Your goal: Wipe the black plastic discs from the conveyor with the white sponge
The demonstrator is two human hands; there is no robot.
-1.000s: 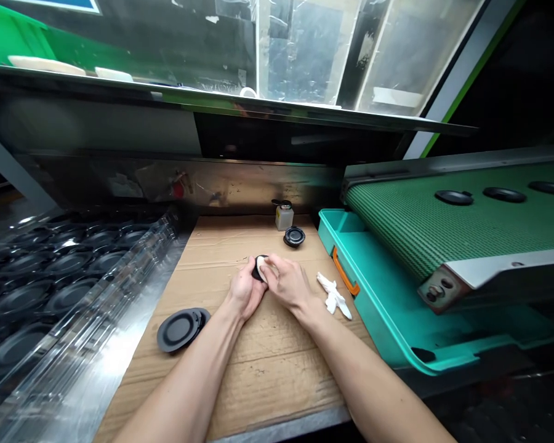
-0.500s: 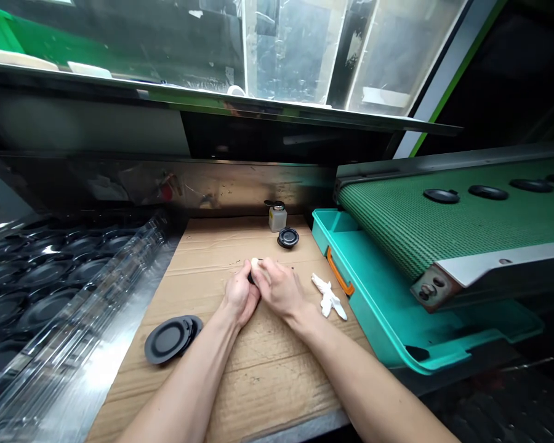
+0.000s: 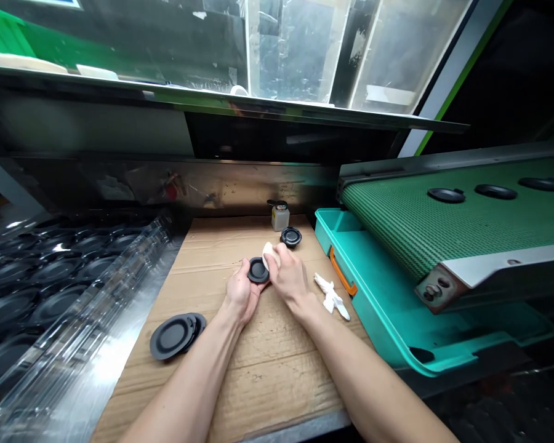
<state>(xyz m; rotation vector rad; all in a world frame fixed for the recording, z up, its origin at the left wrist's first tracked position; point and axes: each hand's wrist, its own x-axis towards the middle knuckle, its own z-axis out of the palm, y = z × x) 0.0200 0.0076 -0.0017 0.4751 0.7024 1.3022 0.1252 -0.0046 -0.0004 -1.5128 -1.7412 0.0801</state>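
Note:
My left hand point(image 3: 244, 291) grips a round black plastic disc point(image 3: 258, 270) by its edge, over the cardboard point(image 3: 258, 369). A white pad point(image 3: 268, 251), perhaps cotton or cloth, is pinched in my right hand point(image 3: 288, 274) at the disc's right rim. Farther back lie black round parts point(image 3: 290, 237) in a small pile, with a small bottle point(image 3: 280, 216) with a dark metal top behind them. Crumpled white cloth or tissue point(image 3: 331, 296) rests to the right of my right hand. More black discs point(image 3: 173, 336) overlap each other left of my left forearm.
On the left, clear plastic trays point(image 3: 69, 332) hold several black discs. A teal bin point(image 3: 388, 332) with an orange latch point(image 3: 343, 271) stands on the right, partly under a green conveyor belt point(image 3: 466, 227) carrying several black discs. A metal ledge point(image 3: 258, 184) bounds the back.
My right hand has shifted slightly right and up with the white pad, uncovering the black disc in my left hand. The view has moved a little.

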